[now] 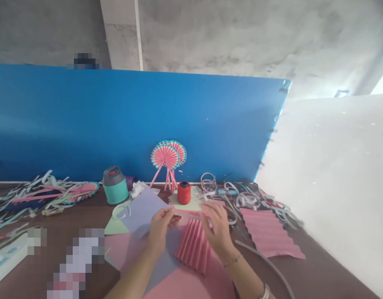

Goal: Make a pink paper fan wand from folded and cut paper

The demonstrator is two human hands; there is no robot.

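My left hand [159, 229] pinches the left end of a narrow pink paper strip [190, 214] between thumb and fingers. At the strip's other end, my right hand [216, 227] closes on it, its fingers slightly blurred. Just below the strip lies a pleated pink paper [193, 249] with accordion folds, on top of flat pink and lilac sheets [166, 265]. Beyond the hands stands a red thread spool [184, 193]. Finished-looking pink paper fans [166, 156] with teal edges lean against the blue board behind it.
A teal and grey container [115, 187] stands back left beside paper scraps [42, 191]. Rolled strips [245, 199] crowd the back right. A wavy pink sheet [270, 232] lies right of my right hand. The blue board [132, 112] bounds the table's rear.
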